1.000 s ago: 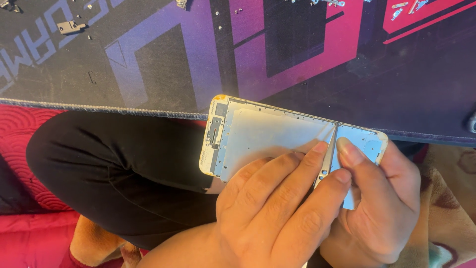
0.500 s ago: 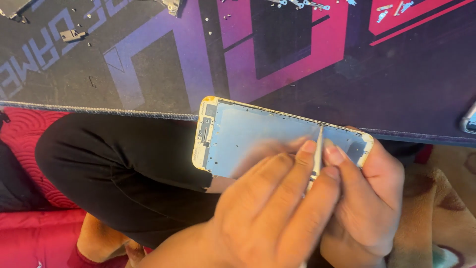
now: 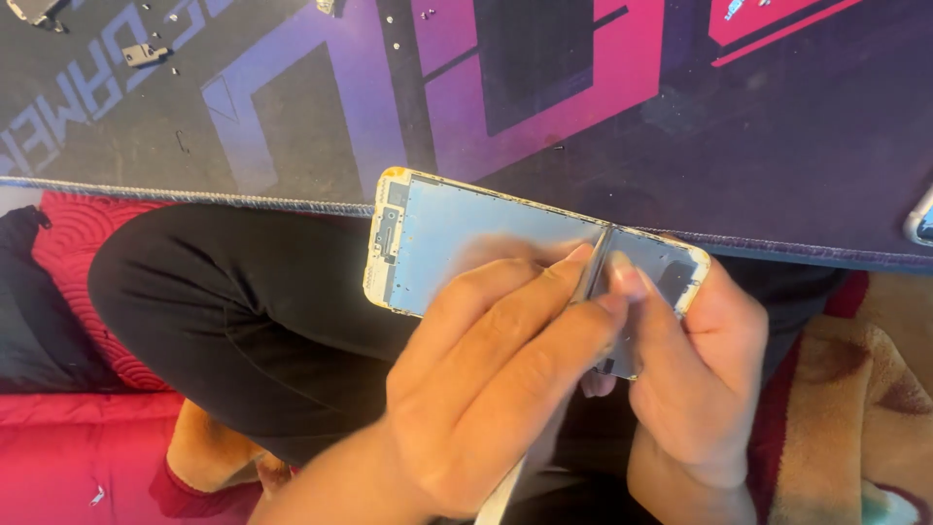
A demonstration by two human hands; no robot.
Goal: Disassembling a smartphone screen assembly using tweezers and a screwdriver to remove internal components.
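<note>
A phone display panel with a pale gold rim and a bluish metal back plate hangs over my lap, just off the mat's near edge. My right hand grips its right end, thumb on top and fingers underneath. My left hand lies across the panel's lower half. Its fingers pinch a thin grey metal tool whose tip rests on the plate near my right thumb. The panel's lower right part is hidden by both hands.
A dark work mat with purple and pink shapes fills the top. Small screws and metal brackets lie at its far left. Another device's edge shows at far right. Below are my black-trousered leg, a red cushion and a brown blanket.
The panel has tilted, so its surface went from white glare to blue. Both hands stay on it with the tool at about the same spot; the fingers look motion-blurred.
</note>
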